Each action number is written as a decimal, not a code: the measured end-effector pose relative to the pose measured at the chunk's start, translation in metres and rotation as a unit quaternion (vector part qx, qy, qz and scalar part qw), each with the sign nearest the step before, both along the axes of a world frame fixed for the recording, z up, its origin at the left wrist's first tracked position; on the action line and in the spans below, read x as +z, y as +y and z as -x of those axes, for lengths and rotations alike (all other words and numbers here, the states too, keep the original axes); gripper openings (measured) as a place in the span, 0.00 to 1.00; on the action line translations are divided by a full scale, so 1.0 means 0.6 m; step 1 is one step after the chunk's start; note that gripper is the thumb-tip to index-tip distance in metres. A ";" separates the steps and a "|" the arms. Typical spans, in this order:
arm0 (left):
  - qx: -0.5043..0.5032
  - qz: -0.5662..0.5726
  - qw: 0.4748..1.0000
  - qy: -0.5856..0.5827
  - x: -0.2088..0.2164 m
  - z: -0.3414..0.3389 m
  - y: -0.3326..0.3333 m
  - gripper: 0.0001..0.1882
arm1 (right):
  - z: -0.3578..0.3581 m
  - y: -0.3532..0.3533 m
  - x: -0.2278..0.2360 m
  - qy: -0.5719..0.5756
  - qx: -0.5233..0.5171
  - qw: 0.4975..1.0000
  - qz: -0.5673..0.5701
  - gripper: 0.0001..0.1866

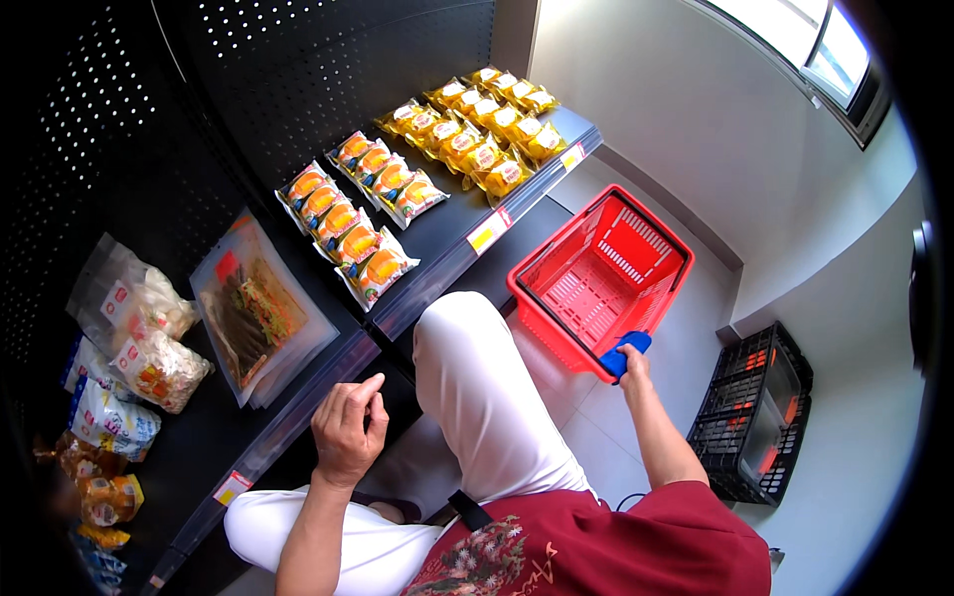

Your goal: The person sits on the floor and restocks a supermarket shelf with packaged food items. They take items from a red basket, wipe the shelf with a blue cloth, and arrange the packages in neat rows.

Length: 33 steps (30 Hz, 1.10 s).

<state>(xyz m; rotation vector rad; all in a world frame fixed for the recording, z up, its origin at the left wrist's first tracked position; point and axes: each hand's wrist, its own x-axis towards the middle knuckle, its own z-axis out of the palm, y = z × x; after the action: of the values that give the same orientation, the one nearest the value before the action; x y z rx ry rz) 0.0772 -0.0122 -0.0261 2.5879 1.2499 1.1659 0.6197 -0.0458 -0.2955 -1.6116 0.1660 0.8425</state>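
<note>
My right hand (636, 366) is closed on a blue piece (626, 350) at the near rim of a red plastic shopping basket (571, 338). Whether that piece is a handle grip or a folded cloth, I cannot tell. Nothing lies inside the basket, which stands on the floor. In front of the shelf edge is my left hand (348, 429), its fingers loosely curled together and no object visible in them. Nearest to it on the dark shelf are flat clear packs of dried food (260, 313) and a row of white-and-orange snack packets (343, 233).
Yellow-wrapped snacks (477, 139) fill the shelf's far end. At left are bagged pale goods (159, 368), blue-white bags (114, 417) and brown packs (104, 487). Black crates (750, 417) stand by the wall at right. My bent knee (477, 368) is between shelf and basket.
</note>
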 end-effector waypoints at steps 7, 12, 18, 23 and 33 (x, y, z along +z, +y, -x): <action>-0.021 0.004 1.000 0.017 -0.013 -0.021 0.012 0.16 | -0.118 0.030 -0.013 -0.017 0.097 0.995 -0.034 0.32; -0.016 0.011 1.000 0.022 -0.011 -0.020 0.007 0.15 | -0.077 0.033 0.099 -0.442 0.079 0.873 0.192 0.39; -0.045 0.078 0.995 0.042 -0.022 -0.042 -0.001 0.08 | 0.092 0.031 0.182 -0.691 0.341 0.636 0.054 0.38; -0.064 0.162 0.972 0.156 -0.096 -0.032 -0.017 0.03 | 0.131 0.074 0.118 -0.580 0.446 0.659 0.173 0.33; -0.150 0.417 0.860 0.255 -0.239 -0.071 -0.072 0.19 | 0.096 0.102 0.099 -0.520 0.426 0.675 0.305 0.19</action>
<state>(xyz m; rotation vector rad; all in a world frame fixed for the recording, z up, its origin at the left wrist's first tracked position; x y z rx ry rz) 0.1198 -0.0555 -0.1695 2.2753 1.0072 -0.1586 0.5619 0.0154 -0.2359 -2.6242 -1.3617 0.3635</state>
